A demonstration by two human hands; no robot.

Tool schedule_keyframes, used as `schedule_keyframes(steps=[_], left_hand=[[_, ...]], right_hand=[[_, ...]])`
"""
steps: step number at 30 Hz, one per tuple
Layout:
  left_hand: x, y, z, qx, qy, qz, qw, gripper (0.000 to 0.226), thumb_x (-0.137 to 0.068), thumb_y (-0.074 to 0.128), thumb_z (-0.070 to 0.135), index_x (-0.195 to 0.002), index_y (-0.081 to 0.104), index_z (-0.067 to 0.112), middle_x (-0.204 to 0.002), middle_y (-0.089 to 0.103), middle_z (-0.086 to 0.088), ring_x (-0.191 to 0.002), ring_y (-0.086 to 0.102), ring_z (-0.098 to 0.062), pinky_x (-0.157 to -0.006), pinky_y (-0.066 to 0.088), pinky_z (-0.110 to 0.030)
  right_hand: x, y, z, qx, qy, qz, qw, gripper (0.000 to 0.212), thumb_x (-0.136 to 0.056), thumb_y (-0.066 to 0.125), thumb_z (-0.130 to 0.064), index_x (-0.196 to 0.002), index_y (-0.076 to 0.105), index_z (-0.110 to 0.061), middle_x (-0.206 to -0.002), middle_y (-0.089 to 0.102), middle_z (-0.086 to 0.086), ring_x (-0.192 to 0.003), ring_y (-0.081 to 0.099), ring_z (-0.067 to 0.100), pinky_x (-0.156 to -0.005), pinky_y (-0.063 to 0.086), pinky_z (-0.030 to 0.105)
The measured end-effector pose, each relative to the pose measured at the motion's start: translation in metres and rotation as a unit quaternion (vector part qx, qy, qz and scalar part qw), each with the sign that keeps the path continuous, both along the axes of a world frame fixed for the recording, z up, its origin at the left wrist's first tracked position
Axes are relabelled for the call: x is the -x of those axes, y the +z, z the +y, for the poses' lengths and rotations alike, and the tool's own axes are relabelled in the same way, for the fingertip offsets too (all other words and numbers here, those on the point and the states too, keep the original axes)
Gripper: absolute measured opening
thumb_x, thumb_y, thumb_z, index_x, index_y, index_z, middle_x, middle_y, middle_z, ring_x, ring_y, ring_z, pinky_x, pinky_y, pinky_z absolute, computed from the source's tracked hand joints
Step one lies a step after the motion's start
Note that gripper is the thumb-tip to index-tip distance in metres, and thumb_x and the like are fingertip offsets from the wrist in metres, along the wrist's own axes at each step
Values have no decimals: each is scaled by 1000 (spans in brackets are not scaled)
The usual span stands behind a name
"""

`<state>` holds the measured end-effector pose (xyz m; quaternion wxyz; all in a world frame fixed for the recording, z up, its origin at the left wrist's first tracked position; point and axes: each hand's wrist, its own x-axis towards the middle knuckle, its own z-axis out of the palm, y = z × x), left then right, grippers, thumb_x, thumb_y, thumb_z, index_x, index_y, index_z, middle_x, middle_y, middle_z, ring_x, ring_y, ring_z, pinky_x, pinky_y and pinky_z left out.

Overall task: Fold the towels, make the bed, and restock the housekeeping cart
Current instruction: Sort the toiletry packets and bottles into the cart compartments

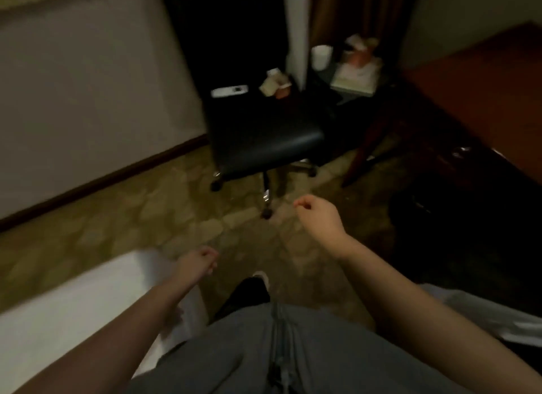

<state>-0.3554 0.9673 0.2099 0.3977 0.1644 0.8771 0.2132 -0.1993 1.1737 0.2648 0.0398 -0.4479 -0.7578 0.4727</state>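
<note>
I stand in a dim room beside a bed with a white sheet point(64, 311) at the lower left. My left hand point(196, 261) hangs over the bed's corner with its fingers curled, holding nothing. My right hand point(318, 214) is raised over the patterned carpet point(146, 217), fingers curled in, empty as well. A white cloth point(484, 311) shows at the lower right behind my right forearm. No cart is in view.
A black swivel chair point(264, 135) stands ahead with a white remote point(230, 90) and small items point(275, 84) on it. Behind it a dark side table point(352, 91) holds a white cup point(321, 56) and a tissue box point(356, 73). A wooden desk point(484, 94) runs along the right.
</note>
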Motion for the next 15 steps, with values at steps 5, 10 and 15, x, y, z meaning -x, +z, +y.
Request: schedule_keyframes(steps=[5, 10, 15], left_hand=[[27, 12, 196, -9, -278, 34, 960, 21, -96, 49, 17, -106, 67, 13, -104, 67, -11, -99, 62, -29, -80, 45, -30], [-54, 31, 337, -55, -481, 13, 875, 14, -97, 46, 23, -94, 58, 30, -91, 61, 6, -90, 61, -15, -71, 47, -26], [-163, 20, 423, -97, -561, -32, 822, 16, -96, 48, 19, -100, 57, 32, -80, 60, 13, -74, 59, -9, -57, 42, -18]], right_hand=[[-53, -35, 74, 71, -214, -65, 972, 20, -95, 50, -21, -108, 65, -18, -102, 64, -2, -94, 60, 14, -84, 52, 32], [-149, -61, 84, 145, -416, -115, 890, 16, -97, 47, -24, -97, 63, -19, -87, 63, 0, -75, 59, 17, -58, 43, 26], [-219, -83, 116, 188, -520, -108, 826, 27, -97, 45, -20, -80, 63, -9, -77, 61, 10, -66, 56, 17, -54, 33, 27]])
